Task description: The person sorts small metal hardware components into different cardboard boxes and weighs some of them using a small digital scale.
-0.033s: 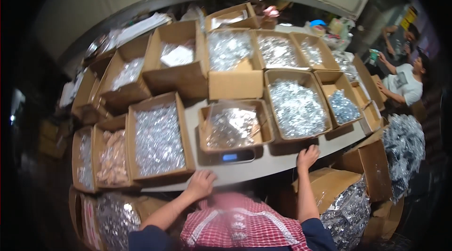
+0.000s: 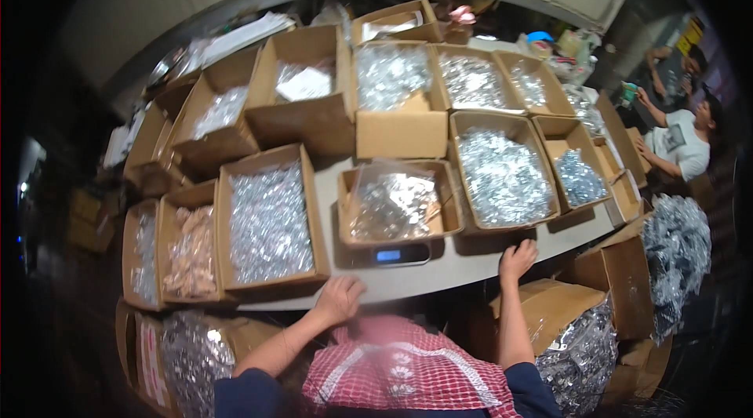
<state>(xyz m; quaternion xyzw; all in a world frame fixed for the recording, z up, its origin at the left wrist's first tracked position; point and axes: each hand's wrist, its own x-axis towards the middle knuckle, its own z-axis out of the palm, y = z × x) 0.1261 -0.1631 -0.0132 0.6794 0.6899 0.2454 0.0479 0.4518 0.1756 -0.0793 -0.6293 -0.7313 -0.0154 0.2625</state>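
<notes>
My left hand (image 2: 341, 299) rests at the table's front edge, loosely bent and holding nothing that I can see. Farther right, my right hand (image 2: 518, 260) lies on the same edge with its fingers apart. Between and beyond them stands a digital scale (image 2: 388, 256) with a lit blue display. A cardboard box (image 2: 459, 218) sits on it, containing a clear plastic bag (image 2: 392, 202) of shiny metal pieces. Nearest my left hand is a larger box of silvery pieces (image 2: 267, 222); beyond my right hand, another box holds silvery pieces (image 2: 502, 175).
Copper-coloured pieces (image 2: 192, 253) fill a box at the left. More open boxes line the back of the white table (image 2: 423, 281). Bags of metal pieces (image 2: 576, 367) stand below the front edge on both sides. Two people (image 2: 678, 139) are at the far right.
The whole view has shifted slightly, with the boxes appearing a little higher and farther right. Both hands stay at the table edge.
</notes>
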